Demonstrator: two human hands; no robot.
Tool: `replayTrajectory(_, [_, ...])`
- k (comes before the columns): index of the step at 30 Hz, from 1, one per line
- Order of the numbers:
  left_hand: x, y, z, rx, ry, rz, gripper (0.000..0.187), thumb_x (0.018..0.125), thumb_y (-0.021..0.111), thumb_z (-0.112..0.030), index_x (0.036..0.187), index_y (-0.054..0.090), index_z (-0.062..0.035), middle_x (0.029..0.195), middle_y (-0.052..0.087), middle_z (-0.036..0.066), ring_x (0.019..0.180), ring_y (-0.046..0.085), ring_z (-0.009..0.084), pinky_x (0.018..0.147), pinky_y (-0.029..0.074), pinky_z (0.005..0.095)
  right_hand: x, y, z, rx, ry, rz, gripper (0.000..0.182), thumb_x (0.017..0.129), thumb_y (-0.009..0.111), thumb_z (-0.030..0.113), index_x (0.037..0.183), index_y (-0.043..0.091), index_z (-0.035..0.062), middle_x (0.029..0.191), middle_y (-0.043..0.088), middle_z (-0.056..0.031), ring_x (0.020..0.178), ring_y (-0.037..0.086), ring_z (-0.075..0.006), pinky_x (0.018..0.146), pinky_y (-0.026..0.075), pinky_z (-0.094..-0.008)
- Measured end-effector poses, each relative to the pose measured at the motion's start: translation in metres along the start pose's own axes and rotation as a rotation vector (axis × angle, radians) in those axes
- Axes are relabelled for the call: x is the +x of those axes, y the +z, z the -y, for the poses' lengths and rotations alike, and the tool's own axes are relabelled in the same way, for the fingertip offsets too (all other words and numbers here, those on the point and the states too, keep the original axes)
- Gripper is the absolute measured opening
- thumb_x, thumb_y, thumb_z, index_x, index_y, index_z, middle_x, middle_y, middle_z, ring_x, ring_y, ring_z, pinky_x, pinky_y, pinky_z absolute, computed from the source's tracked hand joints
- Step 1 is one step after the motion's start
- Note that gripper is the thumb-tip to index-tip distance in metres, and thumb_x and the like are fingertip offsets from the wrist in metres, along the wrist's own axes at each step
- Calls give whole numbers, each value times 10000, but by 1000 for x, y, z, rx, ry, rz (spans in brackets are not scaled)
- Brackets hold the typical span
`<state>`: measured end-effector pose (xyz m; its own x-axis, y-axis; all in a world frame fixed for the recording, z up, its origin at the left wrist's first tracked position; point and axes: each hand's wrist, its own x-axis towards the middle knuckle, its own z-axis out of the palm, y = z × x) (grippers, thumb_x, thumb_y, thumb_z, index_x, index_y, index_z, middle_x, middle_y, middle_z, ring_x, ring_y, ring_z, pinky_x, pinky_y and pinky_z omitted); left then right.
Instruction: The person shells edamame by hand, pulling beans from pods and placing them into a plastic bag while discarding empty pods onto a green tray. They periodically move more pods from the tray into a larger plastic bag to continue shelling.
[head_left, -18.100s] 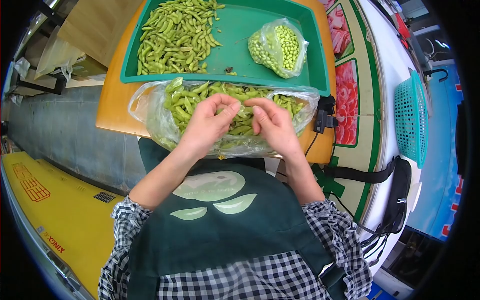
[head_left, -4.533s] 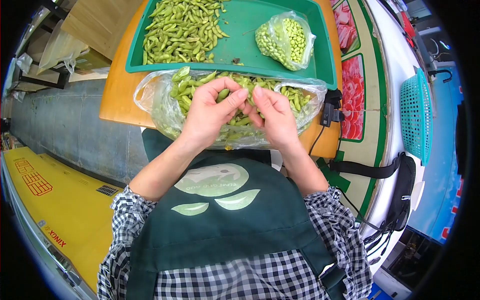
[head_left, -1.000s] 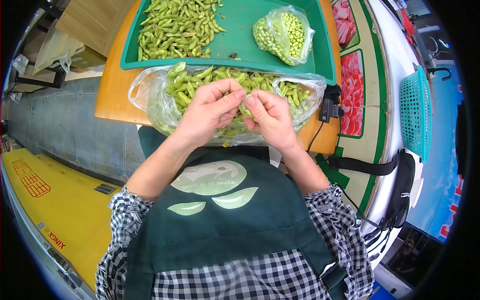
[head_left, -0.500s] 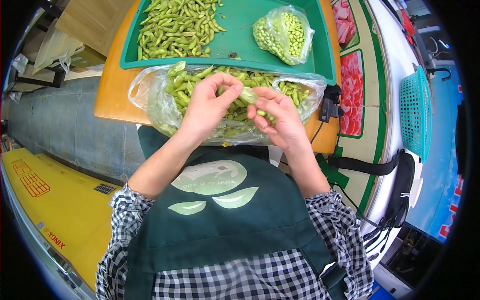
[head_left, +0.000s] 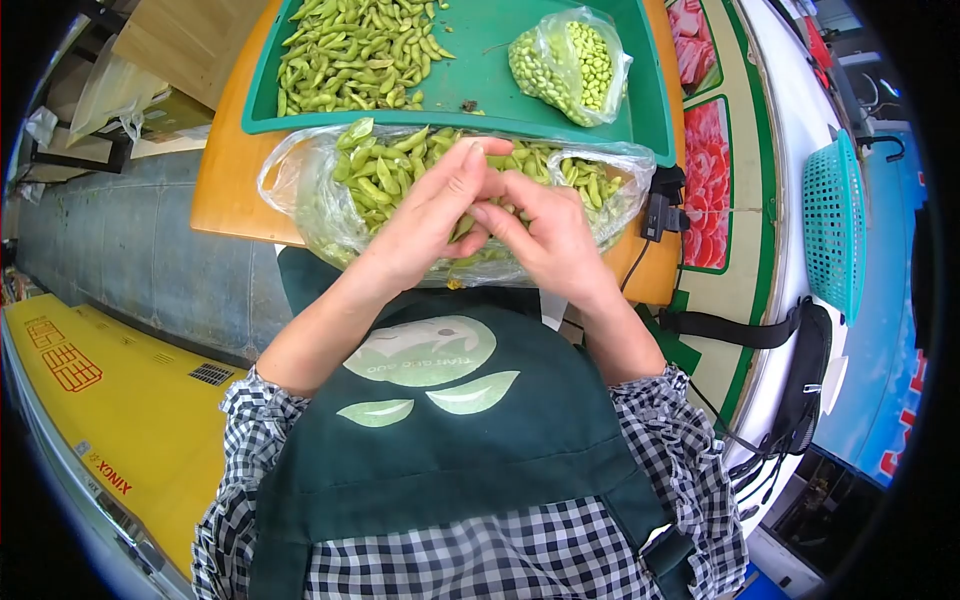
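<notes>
My left hand (head_left: pixel 425 220) is closed with the thumb raised. A bit of green, which looks like an edamame pod (head_left: pixel 463 228), shows between its curled fingers. My right hand (head_left: pixel 550 235) meets it, thumb and fingers bent against the left fingers. What the right fingertips pinch is hidden behind the hands. Both hands are above a clear plastic bag (head_left: pixel 320 225) full of edamame pods (head_left: pixel 375 185). Beyond it, a green tray (head_left: pixel 470 50) holds a heap of pods (head_left: pixel 350 60) on its left. A tied-looking clear bag of shelled beans (head_left: pixel 570 70) stands on its right.
The wooden table (head_left: pixel 235 200) carries the bag and the tray. A small black device with a cable (head_left: pixel 660 215) lies at the table's right edge. Further right are a teal basket (head_left: pixel 833 230) and a black strap (head_left: pixel 730 328). A yellow chest (head_left: pixel 130 430) stands at left.
My hands have come closer together, and the right fingers now overlap the left ones. The pod seen between my fingertips before is now mostly hidden.
</notes>
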<state>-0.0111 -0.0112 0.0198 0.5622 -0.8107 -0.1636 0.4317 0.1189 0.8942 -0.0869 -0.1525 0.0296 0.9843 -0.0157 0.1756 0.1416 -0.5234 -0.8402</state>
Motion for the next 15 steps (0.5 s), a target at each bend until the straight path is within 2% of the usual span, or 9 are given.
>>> replayTrajectory(2, [0,-3,2,-33,-10,-42,515,995,332,-465,1242,472,-35,894,538,33,531,392,34,399,204,160,1,1,-5,-57,16,-25,125,907,598,156,897,602,32,734,667,-44,714,659,-102,601,486,-268])
replayTrajectory(4, [-1,-14,3,-28,-58,1,422,962,468,-441,1074,562,-46,805,566,0,553,391,21,486,293,174,1,4,-12,350,177,-236,142,912,602,151,874,592,14,711,639,-16,663,609,-75,575,457,-232])
replayTrajectory(5, [-2,-16,3,-29,-59,-2,422,962,468,-441,1074,562,-46,805,566,0,553,391,21,486,293,174,0,-4,-12,398,273,-226,152,915,604,145,863,587,3,690,600,16,620,521,-42,548,406,-198])
replayTrajectory(7, [-3,-18,5,132,-53,93,297,948,534,-335,893,606,-52,732,550,-34,539,381,7,472,270,165,-2,-5,-16,429,299,-210,154,916,605,145,860,587,3,683,583,31,618,483,-29,540,385,-193])
replayTrajectory(8, [-3,-20,8,131,-54,94,297,948,534,-335,893,606,-52,732,550,-34,539,381,7,472,270,165,-3,-4,-19,459,323,-194,155,916,606,146,858,586,4,676,566,45,616,445,-17,533,365,-189])
replayTrajectory(10, [-2,-25,14,-83,-96,54,234,935,555,-270,820,601,-71,702,536,-45,543,383,2,463,254,164,-7,-3,-19,423,294,-161,132,902,609,125,850,579,8,635,559,4,569,475,-55,510,368,-224])
replayTrajectory(12, [-2,-26,10,-105,-92,58,215,937,544,-250,823,587,-72,695,518,-47,546,377,4,462,253,168,-8,-4,-12,31,58,-105,110,873,626,105,842,570,16,607,537,-71,517,510,-150,486,378,-266])
replayTrajectory(13, [-2,-25,8,-127,-89,63,196,939,534,-230,827,573,-74,689,500,-49,548,372,5,462,252,172,-6,-1,-10,-67,-64,-180,122,841,648,107,845,564,18,620,517,-128,522,538,-264,475,401,-324])
replayTrajectory(15, [-2,-19,6,-107,-67,87,183,945,519,-220,844,559,-72,680,476,-51,548,360,10,462,254,177,-5,0,-13,-177,-151,-217,141,829,660,115,847,559,19,629,523,-124,536,548,-280,477,411,-343])
